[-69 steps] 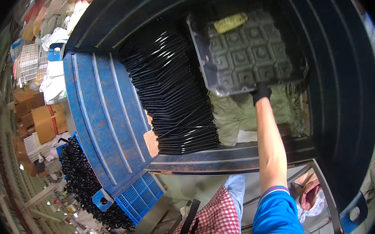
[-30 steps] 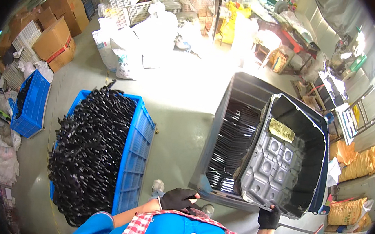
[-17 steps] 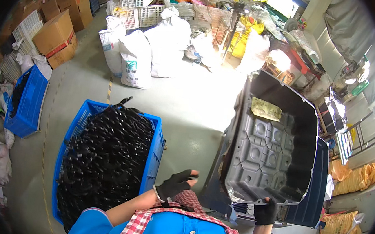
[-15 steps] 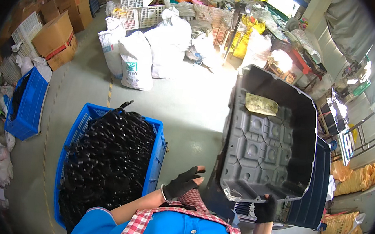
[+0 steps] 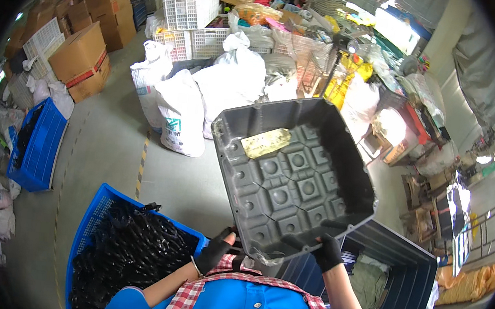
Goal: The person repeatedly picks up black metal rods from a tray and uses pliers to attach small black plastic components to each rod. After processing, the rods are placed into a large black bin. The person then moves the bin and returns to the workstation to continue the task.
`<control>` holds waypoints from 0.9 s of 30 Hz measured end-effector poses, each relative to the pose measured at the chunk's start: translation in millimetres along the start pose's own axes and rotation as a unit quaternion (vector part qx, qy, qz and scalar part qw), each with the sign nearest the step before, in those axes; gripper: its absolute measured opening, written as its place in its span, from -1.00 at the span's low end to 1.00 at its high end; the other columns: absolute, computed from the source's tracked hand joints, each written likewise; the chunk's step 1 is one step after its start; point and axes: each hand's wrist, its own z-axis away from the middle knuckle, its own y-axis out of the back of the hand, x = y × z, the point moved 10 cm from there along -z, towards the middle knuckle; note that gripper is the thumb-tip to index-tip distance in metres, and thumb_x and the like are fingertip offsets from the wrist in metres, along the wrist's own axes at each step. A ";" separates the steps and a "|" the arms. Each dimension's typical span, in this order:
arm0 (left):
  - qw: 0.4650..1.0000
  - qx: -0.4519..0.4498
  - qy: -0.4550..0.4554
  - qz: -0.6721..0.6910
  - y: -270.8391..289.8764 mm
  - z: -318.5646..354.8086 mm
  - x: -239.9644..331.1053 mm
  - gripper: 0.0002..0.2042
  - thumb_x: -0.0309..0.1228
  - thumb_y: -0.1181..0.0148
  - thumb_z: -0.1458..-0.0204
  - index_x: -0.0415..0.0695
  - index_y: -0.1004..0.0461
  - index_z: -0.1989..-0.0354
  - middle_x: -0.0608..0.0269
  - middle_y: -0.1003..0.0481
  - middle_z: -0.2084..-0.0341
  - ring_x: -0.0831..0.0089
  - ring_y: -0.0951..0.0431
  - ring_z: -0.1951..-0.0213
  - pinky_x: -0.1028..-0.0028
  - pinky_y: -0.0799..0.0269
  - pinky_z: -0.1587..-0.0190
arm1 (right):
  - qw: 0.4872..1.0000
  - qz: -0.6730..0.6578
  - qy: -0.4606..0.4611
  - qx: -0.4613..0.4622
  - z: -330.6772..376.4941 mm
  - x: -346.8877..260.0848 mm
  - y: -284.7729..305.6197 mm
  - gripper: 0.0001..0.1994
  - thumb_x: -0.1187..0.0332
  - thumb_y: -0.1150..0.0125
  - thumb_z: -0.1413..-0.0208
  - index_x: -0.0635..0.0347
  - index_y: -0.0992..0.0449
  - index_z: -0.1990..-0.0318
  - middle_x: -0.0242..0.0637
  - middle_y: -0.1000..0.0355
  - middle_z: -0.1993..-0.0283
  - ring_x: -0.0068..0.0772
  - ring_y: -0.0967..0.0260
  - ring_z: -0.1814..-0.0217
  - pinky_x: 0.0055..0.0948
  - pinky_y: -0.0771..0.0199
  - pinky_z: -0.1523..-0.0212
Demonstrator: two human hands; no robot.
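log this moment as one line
hands: both gloved, left hand and right hand gripping grey tray | tray: lifted, tilted | below: blue crate

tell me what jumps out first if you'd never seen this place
A big grey plastic tray, empty but for a yellowish label, fills the middle, held up at its near edge by both black-gloved hands, left and right. At lower left a blue crate brims with black parts; white sacks and cardboard boxes crowd the floor beyond.
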 end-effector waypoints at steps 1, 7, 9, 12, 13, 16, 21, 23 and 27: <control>0.999 0.035 -0.014 0.007 13.9 -10.9 20.1 -0.60 -0.21 0.15 -0.26 -0.18 -0.26 -0.17 0.24 -0.39 0.01 0.46 -0.38 -0.04 0.44 -0.28 -0.07 | 1.000 0.019 -0.017 -0.005 -24.9 -0.5 -20.4 -0.97 0.46 -0.02 0.07 0.19 -0.37 0.47 -0.28 -0.35 0.49 -0.29 -0.38 0.45 -0.25 -0.52 0.31; 0.967 0.243 -0.038 -0.071 135.2 -64.1 23.2 -0.67 -0.20 0.07 -0.22 -0.21 -0.44 0.07 0.32 -0.49 0.26 0.56 -0.46 0.20 0.55 -0.36 0.15 | 0.975 -0.062 -0.179 -0.118 -181.1 25.5 -114.5 -0.90 0.44 0.01 0.09 0.25 -0.36 0.41 -0.12 -0.40 0.35 -0.16 -0.42 0.23 -0.22 -0.48 0.10; 0.954 0.287 0.084 -0.015 181.5 -89.4 -13.2 -0.66 -0.15 -0.01 -0.18 -0.20 -0.47 0.15 0.35 -0.49 0.43 0.55 -0.48 0.39 0.52 -0.40 0.33 | 0.967 0.135 -0.113 -0.185 -203.3 2.9 -183.0 -0.82 0.45 0.05 0.08 0.27 -0.36 0.29 -0.06 -0.41 0.22 -0.10 -0.39 0.06 -0.18 -0.44 -0.02; 0.955 0.273 0.018 -0.117 214.1 -147.0 14.2 -0.69 -0.17 -0.06 -0.14 -0.20 -0.49 0.20 0.28 -0.52 0.48 0.53 -0.50 0.42 0.51 -0.41 0.35 | 0.962 0.110 -0.091 -0.231 -269.3 -8.7 -249.8 -0.64 0.38 0.20 -0.10 0.32 -0.22 -0.05 0.06 -0.28 -0.08 0.06 -0.28 -0.13 0.02 -0.30 -0.18; 0.939 0.282 0.043 -0.191 221.9 -167.5 28.7 -0.70 -0.19 -0.07 -0.13 -0.20 -0.50 0.21 0.27 -0.53 0.48 0.52 -0.51 0.41 0.50 -0.42 0.33 | 0.971 0.065 -0.116 -0.198 -279.0 -16.8 -269.5 -0.61 0.36 0.23 -0.13 0.32 -0.18 -0.11 0.07 -0.25 -0.13 0.09 -0.25 -0.16 0.06 -0.27 -0.21; 0.904 0.321 0.039 -0.278 257.8 -216.7 66.0 -0.74 -0.24 -0.08 -0.11 -0.20 -0.50 0.27 0.24 -0.53 0.48 0.49 -0.52 0.40 0.46 -0.43 0.31 | 0.861 0.335 0.058 -0.378 -383.5 -33.4 -321.4 -0.57 0.32 0.29 -0.18 0.33 -0.12 -0.17 0.08 -0.20 -0.19 0.19 -0.21 -0.18 0.14 -0.26 -0.18; 0.860 0.269 0.012 -0.434 325.9 -280.1 70.6 -0.79 -0.28 -0.07 -0.06 -0.18 -0.49 0.38 0.11 -0.51 0.48 0.24 -0.53 0.39 0.36 -0.42 0.28 | 0.899 0.259 0.000 -0.352 -500.0 -77.3 -429.5 -0.56 0.27 0.27 -0.23 0.32 -0.12 -0.20 0.04 -0.21 -0.19 0.11 -0.21 -0.18 0.04 -0.29 -0.18; 0.819 0.398 0.098 -0.402 325.2 -280.1 97.1 -0.79 -0.25 -0.06 -0.06 -0.14 -0.49 0.39 0.11 -0.52 0.48 0.19 -0.54 0.35 0.33 -0.42 0.26 | 0.896 0.279 0.013 -0.345 -562.1 -102.7 -469.1 -0.57 0.25 0.20 -0.23 0.26 -0.16 -0.19 -0.03 -0.23 -0.20 0.03 -0.22 -0.19 -0.05 -0.29 -0.18; 0.809 0.461 0.157 -0.330 353.7 -276.5 56.1 -0.76 -0.19 -0.11 -0.04 -0.11 -0.51 0.34 0.12 -0.54 0.46 0.19 -0.55 0.33 0.30 -0.43 0.27 | 0.831 0.402 0.143 -0.356 -731.6 -148.0 -552.3 -0.58 0.23 -0.07 -0.15 0.21 -0.28 -0.11 -0.15 -0.32 -0.11 -0.15 -0.29 -0.12 -0.29 -0.30 -0.18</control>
